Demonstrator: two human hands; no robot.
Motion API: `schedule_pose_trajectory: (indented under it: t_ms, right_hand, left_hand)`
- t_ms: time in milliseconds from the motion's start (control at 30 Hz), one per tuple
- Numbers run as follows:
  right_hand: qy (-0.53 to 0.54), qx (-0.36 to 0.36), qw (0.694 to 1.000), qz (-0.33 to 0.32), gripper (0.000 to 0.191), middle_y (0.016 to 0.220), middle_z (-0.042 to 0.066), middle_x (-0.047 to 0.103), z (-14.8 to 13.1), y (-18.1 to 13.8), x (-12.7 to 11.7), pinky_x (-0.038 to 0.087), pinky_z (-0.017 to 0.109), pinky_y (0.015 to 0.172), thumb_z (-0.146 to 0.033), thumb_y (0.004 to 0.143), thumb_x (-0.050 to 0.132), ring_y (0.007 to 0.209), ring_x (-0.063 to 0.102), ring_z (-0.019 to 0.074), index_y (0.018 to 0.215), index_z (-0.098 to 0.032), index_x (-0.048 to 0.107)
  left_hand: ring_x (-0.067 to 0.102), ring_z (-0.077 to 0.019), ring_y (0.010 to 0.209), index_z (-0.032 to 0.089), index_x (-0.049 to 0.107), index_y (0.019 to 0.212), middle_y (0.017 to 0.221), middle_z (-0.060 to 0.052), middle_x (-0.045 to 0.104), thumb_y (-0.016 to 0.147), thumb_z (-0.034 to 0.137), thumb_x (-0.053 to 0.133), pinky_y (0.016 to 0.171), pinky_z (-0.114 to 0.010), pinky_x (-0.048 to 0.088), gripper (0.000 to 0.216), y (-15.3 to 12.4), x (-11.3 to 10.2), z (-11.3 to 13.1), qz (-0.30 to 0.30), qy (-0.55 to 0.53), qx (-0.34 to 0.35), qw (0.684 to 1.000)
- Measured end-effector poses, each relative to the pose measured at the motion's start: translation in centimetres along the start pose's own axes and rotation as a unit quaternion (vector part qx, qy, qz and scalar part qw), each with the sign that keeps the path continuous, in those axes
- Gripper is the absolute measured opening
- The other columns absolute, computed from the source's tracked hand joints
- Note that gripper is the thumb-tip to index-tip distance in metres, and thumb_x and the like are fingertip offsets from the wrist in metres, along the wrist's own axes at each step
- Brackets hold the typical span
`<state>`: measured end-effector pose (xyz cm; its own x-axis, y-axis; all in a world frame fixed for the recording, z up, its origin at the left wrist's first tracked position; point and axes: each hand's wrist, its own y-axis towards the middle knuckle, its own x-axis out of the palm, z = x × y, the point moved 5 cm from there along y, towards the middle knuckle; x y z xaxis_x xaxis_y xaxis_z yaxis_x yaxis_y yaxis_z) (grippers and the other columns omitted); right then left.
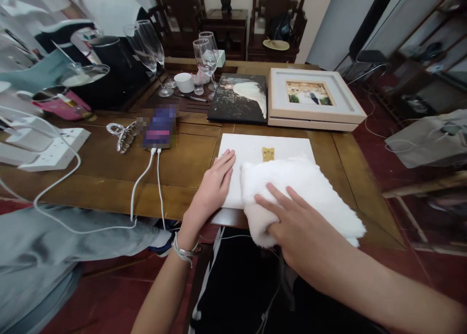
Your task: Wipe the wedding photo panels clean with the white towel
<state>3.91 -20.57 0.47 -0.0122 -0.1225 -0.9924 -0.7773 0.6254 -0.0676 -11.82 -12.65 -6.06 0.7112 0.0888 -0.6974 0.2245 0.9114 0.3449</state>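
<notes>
Along the near side of the wooden bench [189,173], as I read it remotely from the head view, a white panel [248,146] lies flat, a gold-coloured plate [268,153] on its upper face. The left hand [214,184] rests palm down over the panel's left edge, fingers straight and close together, gripping nothing. The right hand [297,224] is pressed on a fluffy white cloth [306,178], which covers the panel's right part and overhangs the near edge; its fingers are spread on top, the thumb partly hidden at the fold, so I cannot tell whether it grips. I judge the step in hand to be wiping or covering the panel. In my assessment, the next move calls for a steady left hand and care that the pile does not catch on the plate. Surface findings: beyond the panel, a dark picture board [237,100] and a pale framed picture [310,93]; to the left, a phone [160,127], a claw clip [126,137] and a power strip [58,151]; farther back, stemmed glasses [206,56]. Room findings: red floor [98,297], dark wooden chairs [178,12], and a grey trouser leg [73,241] at left.
</notes>
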Motion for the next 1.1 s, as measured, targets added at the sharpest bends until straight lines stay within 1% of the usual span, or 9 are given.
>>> schedule_pose_trajectory:
  t_ms: [233, 333, 433, 567, 700, 767, 867, 1000, 1100]
  right_hand:
    - [-0.072, 0.043, 0.996, 0.023, 0.042, 0.145, 0.018, 0.045, 6.4, 7.3, 0.4, 0.036, 0.061, 0.103, -0.002, 0.079, 0.048, 0.137, 0.032, 0.0416, 0.116, -0.011, 0.065]
    - [-0.089, 0.047, 0.994, 0.036, 0.046, 0.145, 0.019, 0.045, 7.8, 9.0, 0.3, 0.035, 0.059, 0.103, 0.001, 0.081, 0.042, 0.137, 0.033, 0.0408, 0.122, -0.008, 0.061]
    - [-0.097, 0.029, 0.995, 0.021, 0.036, 0.141, 0.021, 0.049, 6.3, 7.8, 0.2, 0.034, 0.06, 0.104, -0.002, 0.083, 0.044, 0.136, 0.034, 0.0425, 0.11, -0.008, 0.068]
    - [-0.052, -0.033, 0.998, 0.005, 0.021, 0.134, 0.021, 0.055, 1.1, 3.4, 0.2, 0.036, 0.058, 0.104, -0.012, 0.082, 0.055, 0.131, 0.041, 0.0447, 0.088, -0.012, 0.074]
    - [-0.007, -0.073, 0.997, -0.014, 0.018, 0.131, 0.02, 0.058, -2.0, 0.7, 0.1, 0.043, 0.056, 0.1, -0.017, 0.081, 0.058, 0.125, 0.048, 0.0441, 0.087, -0.013, 0.075]
    - [0.001, -0.059, 0.998, -0.016, 0.021, 0.131, 0.018, 0.059, -1.4, 1.2, -0.1, 0.042, 0.054, 0.102, -0.013, 0.079, 0.057, 0.127, 0.047, 0.0404, 0.092, -0.014, 0.074]
    - [-0.027, -0.005, 1.0, 0.006, 0.029, 0.133, 0.017, 0.058, 1.5, 3.8, -0.1, 0.038, 0.05, 0.106, -0.007, 0.079, 0.052, 0.132, 0.043, 0.0359, 0.101, -0.014, 0.071]
    - [-0.099, 0.068, 0.992, 0.036, 0.039, 0.141, 0.021, 0.049, 5.2, 7.7, 0.6, 0.034, 0.054, 0.108, -0.008, 0.083, 0.051, 0.135, 0.036, 0.041, 0.119, -0.009, 0.064]
    - [-0.12, 0.074, 0.989, 0.053, 0.037, 0.145, 0.023, 0.043, 5.4, 9.1, 1.4, 0.029, 0.059, 0.108, -0.012, 0.088, 0.048, 0.136, 0.031, 0.0447, 0.121, -0.008, 0.064]
  left_hand:
    - [0.041, -0.021, 0.138, 0.016, 0.055, 0.132, 0.142, -0.01, 0.052, 0.096, 0.018, 0.039, 0.117, -0.049, 0.031, 0.039, -0.1, 0.0, 0.0, -0.004, -0.002, 0.0, 1.0]
    - [0.041, -0.0209, 0.138, 0.013, 0.055, 0.132, 0.142, -0.012, 0.052, 0.096, 0.018, 0.039, 0.117, -0.047, 0.032, 0.04, -0.1, -0.1, 0.0, -0.004, -0.002, -0.007, 1.0]
    - [0.041, -0.0209, 0.138, 0.011, 0.054, 0.132, 0.142, -0.013, 0.052, 0.096, 0.018, 0.039, 0.117, -0.046, 0.032, 0.04, 0.0, -0.1, 0.1, -0.002, -0.004, -0.016, 1.0]
    - [0.041, -0.0216, 0.138, 0.013, 0.054, 0.133, 0.143, -0.013, 0.051, 0.095, 0.016, 0.038, 0.117, -0.048, 0.031, 0.041, 0.0, -0.2, 0.1, -0.005, -0.003, -0.012, 1.0]
    - [0.04, -0.0213, 0.138, 0.016, 0.054, 0.133, 0.143, -0.01, 0.051, 0.093, 0.01, 0.036, 0.117, -0.049, 0.032, 0.045, 0.0, -0.2, 0.2, -0.013, 0.007, 0.005, 1.0]
    - [0.04, -0.0214, 0.138, 0.014, 0.054, 0.133, 0.143, -0.011, 0.051, 0.093, 0.011, 0.036, 0.117, -0.049, 0.032, 0.044, 0.0, -0.2, 0.1, -0.014, 0.007, 0.003, 1.0]
    - [0.042, -0.0223, 0.138, 0.012, 0.055, 0.132, 0.143, -0.013, 0.051, 0.096, 0.016, 0.037, 0.117, -0.048, 0.032, 0.041, 0.0, -0.1, 0.0, -0.009, -0.003, -0.004, 1.0]
    - [0.044, -0.023, 0.136, 0.013, 0.056, 0.131, 0.141, -0.013, 0.053, 0.096, 0.021, 0.039, 0.116, -0.047, 0.033, 0.039, 0.0, -0.2, 0.0, 0.008, -0.03, -0.005, 1.0]
    - [0.043, -0.0219, 0.136, 0.016, 0.052, 0.135, 0.144, -0.011, 0.05, 0.099, 0.027, 0.038, 0.117, -0.046, 0.031, 0.04, -0.2, -0.7, 0.1, 0.027, -0.081, -0.014, 0.996]
